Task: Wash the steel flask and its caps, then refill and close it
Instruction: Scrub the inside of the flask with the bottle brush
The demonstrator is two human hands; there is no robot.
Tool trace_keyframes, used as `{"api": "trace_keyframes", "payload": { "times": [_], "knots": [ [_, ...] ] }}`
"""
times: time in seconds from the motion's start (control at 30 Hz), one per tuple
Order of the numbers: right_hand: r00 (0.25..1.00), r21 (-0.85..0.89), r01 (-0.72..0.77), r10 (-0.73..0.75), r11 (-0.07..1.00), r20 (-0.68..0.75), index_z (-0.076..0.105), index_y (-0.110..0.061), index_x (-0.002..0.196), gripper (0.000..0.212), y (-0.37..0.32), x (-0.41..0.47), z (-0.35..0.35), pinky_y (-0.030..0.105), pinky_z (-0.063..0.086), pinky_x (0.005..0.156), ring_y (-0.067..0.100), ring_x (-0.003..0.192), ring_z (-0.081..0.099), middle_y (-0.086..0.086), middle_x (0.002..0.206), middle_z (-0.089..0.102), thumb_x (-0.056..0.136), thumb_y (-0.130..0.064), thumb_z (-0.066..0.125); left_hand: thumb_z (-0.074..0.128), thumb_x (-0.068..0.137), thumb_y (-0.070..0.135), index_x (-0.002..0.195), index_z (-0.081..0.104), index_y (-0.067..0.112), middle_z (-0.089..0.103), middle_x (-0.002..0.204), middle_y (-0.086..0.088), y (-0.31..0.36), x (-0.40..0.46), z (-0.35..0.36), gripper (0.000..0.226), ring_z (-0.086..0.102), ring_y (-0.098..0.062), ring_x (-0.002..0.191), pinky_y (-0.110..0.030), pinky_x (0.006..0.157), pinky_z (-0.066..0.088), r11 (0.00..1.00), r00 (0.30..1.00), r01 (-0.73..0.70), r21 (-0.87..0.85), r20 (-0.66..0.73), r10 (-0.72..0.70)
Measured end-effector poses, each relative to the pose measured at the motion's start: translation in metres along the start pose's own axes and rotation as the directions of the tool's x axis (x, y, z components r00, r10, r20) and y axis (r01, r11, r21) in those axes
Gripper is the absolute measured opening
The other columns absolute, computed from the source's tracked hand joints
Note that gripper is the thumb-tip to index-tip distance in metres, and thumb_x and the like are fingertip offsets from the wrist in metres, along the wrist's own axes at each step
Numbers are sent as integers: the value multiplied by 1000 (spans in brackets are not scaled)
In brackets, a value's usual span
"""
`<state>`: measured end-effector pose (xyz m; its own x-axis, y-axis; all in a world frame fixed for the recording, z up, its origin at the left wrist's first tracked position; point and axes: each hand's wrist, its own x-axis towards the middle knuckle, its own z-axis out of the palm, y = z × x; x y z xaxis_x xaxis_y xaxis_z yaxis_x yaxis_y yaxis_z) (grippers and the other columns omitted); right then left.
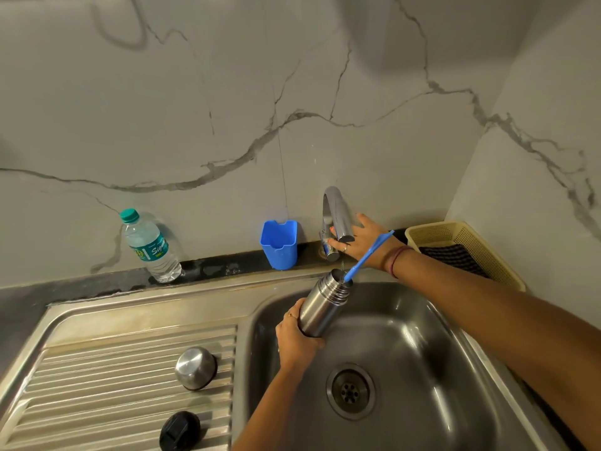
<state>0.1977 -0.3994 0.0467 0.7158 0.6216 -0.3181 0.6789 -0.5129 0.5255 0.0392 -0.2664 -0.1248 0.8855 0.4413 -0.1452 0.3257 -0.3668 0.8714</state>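
Observation:
My left hand [296, 336] grips the lower body of the open steel flask [322, 304], tilted over the sink basin [406, 320] with its mouth under the tap [338, 213]. A thin stream of water falls into the mouth. A blue brush handle [369, 255] sticks out of the flask. My right hand [361, 242] reaches behind the spout, its fingers on the tap lever at the base. The steel cup cap [195, 367] lies upside down on the ribbed drainboard [97, 385]. The black inner cap [180, 431] lies nearer the front.
A plastic water bottle [149, 249] with a green cap stands on the counter at the back left. A blue plastic holder [279, 244] sits left of the tap. A yellow basket [455, 236] holding a dark cloth stands in the right corner.

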Motion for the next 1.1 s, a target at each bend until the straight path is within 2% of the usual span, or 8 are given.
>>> {"api": "trace_keyframes", "payload": {
  "times": [0.1,0.3,0.4,0.53,0.67,0.8,0.97,1.1],
  "knots": [
    [987,210,26,8,977,-159,13,-23,153,63,3,-3,9,46,25,112,31,138,31,15,149,36,99,-28,46,87,57,10,143,37,36,45,124,13,0,-1,-1,103,44,-22,122,-47,101,49,1000,1000,1,-2,2,-1],
    [992,780,-130,85,613,98,43,-15,138,43,0,-35,25,40,39,106,26,114,51,11,126,54,96,-3,43,86,55,12,144,38,34,46,122,13,-1,-4,-3,104,45,-22,121,-47,100,50,1000,1000,12,-11,6,-12],
    [992,853,-49,-76,519,103,51,-29,129,43,-4,-47,47,19,47,84,7,96,57,-8,108,60,92,-6,50,86,54,12,145,38,34,46,122,12,1,-10,-1,105,46,-22,119,-46,97,51,1000,1000,14,-18,24,-14],
    [984,991,-63,-159,122,82,43,-30,132,61,-36,-80,68,25,48,97,9,116,56,-7,129,56,81,-14,72,86,51,10,143,38,37,48,118,13,9,-22,3,107,50,-20,113,-41,93,54,999,997,26,-47,68,-23],
    [999,986,15,43,-167,-7,31,-28,136,80,-79,-104,83,13,46,89,3,117,51,-17,127,49,74,-22,82,85,51,9,134,40,39,52,120,8,14,-41,9,99,53,-15,111,-32,93,51,999,994,7,-46,105,-2],
    [951,906,87,305,-414,48,51,-20,124,70,-105,-113,90,20,52,85,10,106,64,-6,113,66,65,-25,87,82,44,16,126,41,49,56,121,5,15,-58,15,97,57,-15,109,-34,91,55,999,988,3,-43,155,4],
    [868,867,139,480,-479,126,64,-23,107,54,-117,-135,79,11,51,65,0,81,68,-6,91,73,60,-18,90,83,55,-1,130,43,38,56,109,12,21,-74,18,94,59,-5,94,-20,76,52,997,977,42,-60,213,-28],
    [841,872,191,533,-451,91,65,-28,104,56,-123,-148,74,14,53,71,2,85,69,-6,90,74,57,-19,92,82,57,-5,137,44,33,60,120,4,24,-86,23,97,59,-4,96,-17,75,52,995,980,64,-70,191,-49]
  ]
}}
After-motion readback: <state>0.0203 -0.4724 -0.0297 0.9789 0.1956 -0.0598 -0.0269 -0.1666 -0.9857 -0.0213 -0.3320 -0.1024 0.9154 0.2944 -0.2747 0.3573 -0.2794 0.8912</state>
